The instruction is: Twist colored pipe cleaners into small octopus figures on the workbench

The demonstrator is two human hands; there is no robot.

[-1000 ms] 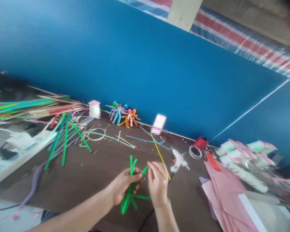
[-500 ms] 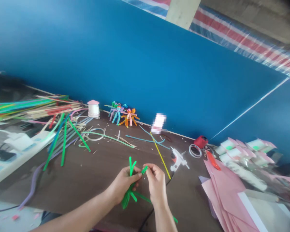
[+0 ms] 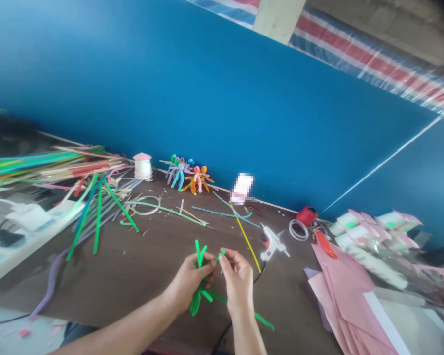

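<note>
Pipe cleaners [image 3: 195, 302] bunched in left hand [image 3: 189, 283]; right hand [image 3: 239, 278] apparently pinches one.

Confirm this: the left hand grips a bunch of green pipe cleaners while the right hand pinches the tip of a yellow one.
Wrong colour: the head view shows the right hand pinching the tip of a green pipe cleaner, not a yellow one. The left hand does grip the green bunch. The yellow pipe cleaner lies on the table.

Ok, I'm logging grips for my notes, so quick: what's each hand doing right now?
Left hand: closed, holding a bundle of green pipe cleaners.
Right hand: closed in a pinch on the end of a green pipe cleaner.
</note>
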